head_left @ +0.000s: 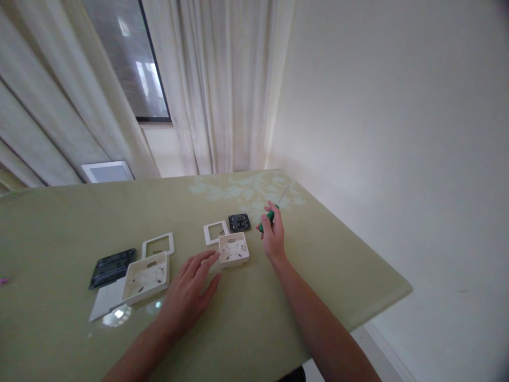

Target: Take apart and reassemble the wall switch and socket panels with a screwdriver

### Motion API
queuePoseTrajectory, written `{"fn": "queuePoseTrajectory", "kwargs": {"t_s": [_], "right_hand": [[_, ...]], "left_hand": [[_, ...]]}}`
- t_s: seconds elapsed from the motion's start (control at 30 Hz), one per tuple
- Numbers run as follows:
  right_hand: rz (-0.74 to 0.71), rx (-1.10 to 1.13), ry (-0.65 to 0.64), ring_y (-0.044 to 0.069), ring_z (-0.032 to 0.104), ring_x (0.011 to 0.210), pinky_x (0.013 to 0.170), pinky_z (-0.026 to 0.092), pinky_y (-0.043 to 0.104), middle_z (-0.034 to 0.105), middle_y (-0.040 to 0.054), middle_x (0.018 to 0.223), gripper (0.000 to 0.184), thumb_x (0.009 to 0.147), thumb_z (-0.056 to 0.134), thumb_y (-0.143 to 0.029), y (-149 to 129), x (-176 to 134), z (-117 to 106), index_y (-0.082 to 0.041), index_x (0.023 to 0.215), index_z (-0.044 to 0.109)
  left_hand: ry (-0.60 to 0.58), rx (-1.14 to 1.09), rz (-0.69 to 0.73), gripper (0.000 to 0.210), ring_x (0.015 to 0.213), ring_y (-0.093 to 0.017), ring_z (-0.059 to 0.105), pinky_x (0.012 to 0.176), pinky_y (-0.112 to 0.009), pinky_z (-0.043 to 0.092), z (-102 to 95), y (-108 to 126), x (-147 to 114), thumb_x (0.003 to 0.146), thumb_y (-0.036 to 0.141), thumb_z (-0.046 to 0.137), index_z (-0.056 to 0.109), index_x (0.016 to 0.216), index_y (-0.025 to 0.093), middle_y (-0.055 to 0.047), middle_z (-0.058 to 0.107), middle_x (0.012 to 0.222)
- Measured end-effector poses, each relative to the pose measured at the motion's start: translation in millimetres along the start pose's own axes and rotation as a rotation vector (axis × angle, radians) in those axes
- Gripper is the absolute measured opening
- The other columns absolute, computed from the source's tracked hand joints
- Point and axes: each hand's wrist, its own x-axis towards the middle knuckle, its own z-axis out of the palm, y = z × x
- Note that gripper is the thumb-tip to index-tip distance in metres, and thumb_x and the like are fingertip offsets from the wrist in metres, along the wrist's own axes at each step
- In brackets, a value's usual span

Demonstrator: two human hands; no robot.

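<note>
My right hand is closed round the green handle of a screwdriver, its thin shaft pointing up and away to the right. My left hand is open, fingers spread, with the fingertips at the left side of a small white wall box; whether they touch it I cannot tell. Behind that box lie a white square frame and a black socket module. Left of my left hand is a larger white wall box, tilted against a white plate.
A black panel and a second white frame lie beside the larger box. The green-covered table meets a white wall on the right. Curtains hang behind it, and a small purple thing is at the far left.
</note>
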Motion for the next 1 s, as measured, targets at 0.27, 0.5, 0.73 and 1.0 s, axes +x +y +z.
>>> {"fn": "queuePoseTrajectory", "kwargs": {"t_s": [0.27,0.5,0.73,1.0], "right_hand": [[0.030,0.190,0.000,0.015,0.067,0.074,0.053,0.044,0.022,0.079,0.0079,0.120,0.041,0.088,0.075,-0.041,-8.4,-5.4,7.1,-0.028,0.122,0.057],[0.021,0.235,0.133,0.010,0.041,0.053,0.049,0.033,0.025,0.068,-0.0025,0.070,0.043,0.087,0.081,-0.051,-5.1,13.0,-16.3,-0.021,0.117,0.076],[0.149,0.383,0.174,0.010,0.065,0.075,0.066,0.055,0.024,0.077,0.0019,0.099,0.036,0.074,0.093,-0.042,9.9,31.8,-32.9,-0.024,0.103,0.081],[0.323,0.494,0.147,0.012,0.074,0.084,0.071,0.065,0.023,0.080,0.0013,0.107,0.037,0.068,0.094,-0.020,26.5,32.5,-44.1,-0.027,0.100,0.076]], "left_hand": [[0.078,-0.060,0.033,0.031,0.113,-0.028,0.071,0.097,-0.042,0.062,-4.5,10.0,-3.5,0.108,0.025,0.054,0.062,0.138,0.028,-0.009,0.073,0.123],[0.038,-0.193,0.034,0.030,0.099,-0.027,0.075,0.086,-0.042,0.065,6.4,22.0,-7.6,0.107,0.021,0.051,0.065,0.132,0.031,-0.008,0.076,0.112],[-0.008,-0.247,0.082,0.027,0.090,-0.027,0.075,0.079,-0.044,0.067,9.9,43.0,-4.8,0.104,0.016,0.051,0.066,0.124,0.026,-0.009,0.077,0.105],[0.022,-0.335,0.119,0.034,0.078,-0.027,0.073,0.066,-0.043,0.065,23.2,57.8,-11.1,0.092,0.010,0.056,0.063,0.121,0.024,-0.010,0.076,0.094]]}}
